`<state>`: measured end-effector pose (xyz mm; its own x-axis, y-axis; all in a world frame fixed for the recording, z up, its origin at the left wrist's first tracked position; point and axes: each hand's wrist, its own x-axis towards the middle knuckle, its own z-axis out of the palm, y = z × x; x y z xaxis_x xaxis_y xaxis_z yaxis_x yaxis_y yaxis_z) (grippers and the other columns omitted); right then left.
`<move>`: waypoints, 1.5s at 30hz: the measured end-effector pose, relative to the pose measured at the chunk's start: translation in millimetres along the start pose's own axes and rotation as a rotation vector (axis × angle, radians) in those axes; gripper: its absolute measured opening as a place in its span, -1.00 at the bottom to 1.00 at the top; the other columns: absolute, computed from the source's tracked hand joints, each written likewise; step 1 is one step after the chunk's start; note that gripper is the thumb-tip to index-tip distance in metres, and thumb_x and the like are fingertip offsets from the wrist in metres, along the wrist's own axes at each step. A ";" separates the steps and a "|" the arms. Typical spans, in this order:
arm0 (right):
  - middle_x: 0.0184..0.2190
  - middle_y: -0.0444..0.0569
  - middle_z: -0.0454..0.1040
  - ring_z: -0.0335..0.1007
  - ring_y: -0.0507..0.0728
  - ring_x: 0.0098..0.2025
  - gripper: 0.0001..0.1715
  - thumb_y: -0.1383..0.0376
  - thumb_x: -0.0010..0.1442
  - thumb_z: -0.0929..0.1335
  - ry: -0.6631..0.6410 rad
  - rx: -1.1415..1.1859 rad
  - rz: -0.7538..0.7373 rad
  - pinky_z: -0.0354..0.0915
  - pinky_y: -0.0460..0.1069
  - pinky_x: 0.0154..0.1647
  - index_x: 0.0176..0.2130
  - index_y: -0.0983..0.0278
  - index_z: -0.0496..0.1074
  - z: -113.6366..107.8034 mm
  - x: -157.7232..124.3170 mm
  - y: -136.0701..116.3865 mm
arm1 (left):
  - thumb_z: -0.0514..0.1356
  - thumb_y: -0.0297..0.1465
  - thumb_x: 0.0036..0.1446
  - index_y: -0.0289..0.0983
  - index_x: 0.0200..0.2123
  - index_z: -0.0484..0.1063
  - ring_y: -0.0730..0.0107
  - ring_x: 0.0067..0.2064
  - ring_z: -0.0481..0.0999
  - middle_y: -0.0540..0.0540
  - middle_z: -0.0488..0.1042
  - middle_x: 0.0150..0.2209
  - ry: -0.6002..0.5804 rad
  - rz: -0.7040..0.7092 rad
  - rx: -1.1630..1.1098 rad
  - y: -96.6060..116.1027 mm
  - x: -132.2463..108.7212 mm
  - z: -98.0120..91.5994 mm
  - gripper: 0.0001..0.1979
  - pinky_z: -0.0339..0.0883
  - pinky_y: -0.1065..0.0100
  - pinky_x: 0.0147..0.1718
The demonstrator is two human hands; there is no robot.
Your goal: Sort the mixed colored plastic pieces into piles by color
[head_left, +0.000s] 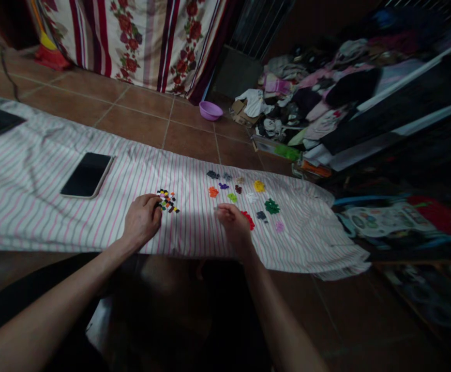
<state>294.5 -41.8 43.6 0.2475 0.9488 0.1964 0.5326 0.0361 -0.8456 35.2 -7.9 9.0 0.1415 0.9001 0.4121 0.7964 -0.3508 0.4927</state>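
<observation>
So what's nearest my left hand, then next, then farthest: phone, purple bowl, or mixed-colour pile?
1. mixed-colour pile: right at the left hand, by its fingertips.
2. phone: off to the left, on the striped cloth.
3. purple bowl: far back, on the tiled floor.

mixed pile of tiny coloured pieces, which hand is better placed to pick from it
Left, probably. The left hand has its fingertips at the edge of the mixed pile, while the right hand sits apart from it, beside the red cluster.
</observation>
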 end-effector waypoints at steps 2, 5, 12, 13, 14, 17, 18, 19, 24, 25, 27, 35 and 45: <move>-0.37 -0.06 0.51 0.45 0.07 -0.35 -0.76 0.20 0.12 0.32 -0.152 0.003 -0.046 0.36 -0.02 -0.26 -0.24 0.26 0.48 25.2 -1.5 -12.8 | 0.01 -0.40 0.20 -0.34 -0.11 0.46 0.07 -0.02 0.43 -0.23 0.49 -0.06 0.010 0.005 -0.012 -0.6 -0.6 -0.3 -0.71 0.34 0.09 0.00; -0.34 -0.08 0.52 0.45 0.07 -0.32 -0.81 0.30 0.12 0.33 -0.282 -0.091 -0.065 0.35 -0.03 -0.25 -0.22 0.24 0.47 55.0 -3.4 -27.4 | 0.01 -0.39 0.21 -0.34 -0.12 0.46 0.09 -0.02 0.43 -0.23 0.49 -0.07 0.014 0.015 -0.035 -1.2 -1.3 -1.4 -0.72 0.34 0.11 0.02; -0.28 -0.06 0.50 0.42 0.09 -0.23 -0.83 0.29 0.16 0.37 -0.261 -0.393 -0.126 0.27 -0.05 -0.22 -0.19 0.23 0.48 85.1 -5.0 -36.9 | 0.01 -0.40 0.22 -0.33 -0.12 0.44 0.12 -0.02 0.44 -0.24 0.50 -0.07 0.006 0.026 -0.046 -2.1 -0.8 -3.2 -0.72 0.34 0.12 0.04; -0.28 -0.07 0.50 0.42 0.09 -0.23 -0.85 0.28 0.17 0.37 -0.261 -0.403 -0.137 0.26 -0.05 -0.22 -0.20 0.22 0.48 86.4 -5.5 -36.6 | 0.00 -0.40 0.22 -0.34 -0.12 0.45 0.11 -0.02 0.44 -0.24 0.50 -0.08 0.007 0.029 -0.045 -2.2 -0.7 -3.1 -0.72 0.34 0.12 0.04; -0.29 -0.07 0.50 0.42 0.09 -0.24 -0.86 0.28 0.18 0.36 -0.259 -0.407 -0.141 0.25 -0.06 -0.23 -0.21 0.21 0.49 87.2 -6.1 -36.0 | 0.00 -0.40 0.22 -0.35 -0.12 0.45 0.11 -0.02 0.44 -0.24 0.50 -0.08 0.009 0.031 -0.044 -2.3 -0.7 -3.0 -0.72 0.34 0.12 0.04; -0.32 -0.09 0.50 0.42 0.08 -0.28 -0.87 0.31 0.17 0.35 -0.240 -0.374 -0.117 0.25 -0.07 -0.25 -0.23 0.20 0.50 86.8 -7.5 -34.0 | 0.00 -0.40 0.22 -0.35 -0.12 0.45 0.11 -0.02 0.43 -0.25 0.50 -0.08 0.012 0.035 -0.043 -2.4 -0.7 -2.3 -0.71 0.34 0.12 0.03; -0.33 -0.10 0.50 0.42 0.07 -0.29 -0.86 0.33 0.16 0.35 -0.238 -0.347 -0.107 0.26 -0.06 -0.25 -0.24 0.20 0.51 85.9 -7.8 -33.0 | -0.01 -0.40 0.23 -0.35 -0.12 0.45 0.11 -0.02 0.43 -0.25 0.50 -0.08 0.012 0.034 -0.040 -2.3 -0.8 -2.1 -0.71 0.34 0.12 0.03; -0.33 -0.10 0.51 0.42 0.07 -0.30 -0.84 0.34 0.16 0.35 -0.240 -0.312 -0.100 0.27 -0.06 -0.25 -0.24 0.21 0.51 84.8 -7.8 -31.9 | -0.01 -0.40 0.23 -0.34 -0.12 0.45 0.10 -0.02 0.43 -0.25 0.50 -0.08 0.010 0.033 -0.037 -2.3 -0.9 -1.8 -0.71 0.34 0.11 0.03; -0.30 -0.07 0.54 0.46 0.08 -0.27 -0.81 0.32 0.15 0.33 -0.257 -0.100 -0.068 0.33 -0.04 -0.22 -0.23 0.23 0.53 79.5 -6.4 -22.9 | -0.01 -0.40 0.22 -0.33 -0.12 0.45 0.10 -0.01 0.43 -0.24 0.50 -0.08 0.011 0.028 -0.023 -1.4 -1.2 -1.6 -0.71 0.34 0.10 0.04; -0.30 -0.07 0.55 0.46 0.08 -0.27 -0.80 0.31 0.15 0.33 -0.256 -0.073 -0.063 0.34 -0.03 -0.22 -0.23 0.23 0.53 78.9 -6.1 -20.9 | -0.01 -0.40 0.22 -0.33 -0.12 0.45 0.10 -0.01 0.43 -0.24 0.50 -0.08 0.010 0.028 -0.022 -1.1 -1.2 -1.9 -0.71 0.33 0.11 0.04; -0.31 -0.07 0.56 0.47 0.09 -0.29 -0.80 0.30 0.14 0.33 -0.252 -0.022 -0.050 0.35 -0.03 -0.23 -0.23 0.22 0.54 77.9 -6.2 -17.6 | -0.02 -0.40 0.21 -0.33 -0.12 0.45 0.10 -0.01 0.43 -0.24 0.50 -0.08 0.005 0.029 -0.017 -0.5 -0.9 -2.7 -0.70 0.33 0.11 0.04; -0.36 -0.08 0.59 0.52 0.11 -0.28 -0.79 0.23 0.11 0.33 -0.210 0.128 0.037 0.42 -0.01 -0.22 -0.26 0.21 0.52 69.6 -10.7 -12.9 | -0.01 -0.41 0.19 -0.34 -0.11 0.45 0.09 -0.02 0.43 -0.25 0.50 -0.07 -0.001 0.027 -0.016 0.5 -0.9 -3.1 -0.69 0.34 0.09 0.04; -0.36 -0.01 0.58 0.49 0.14 -0.32 -0.69 0.09 0.04 0.35 0.022 -0.033 0.085 0.41 0.02 -0.24 -0.29 0.24 0.51 -1.1 -27.8 13.8 | -0.01 -0.40 0.18 -0.30 -0.10 0.43 0.08 0.01 0.42 -0.25 0.48 -0.05 -0.014 0.027 -0.026 -3.3 -2.7 -2.0 -0.70 0.34 0.05 0.05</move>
<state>295.8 -68.1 27.0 0.3100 0.9410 0.1359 0.5356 -0.0548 -0.8427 31.1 -9.7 7.8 0.1711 0.8939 0.4144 0.7765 -0.3812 0.5017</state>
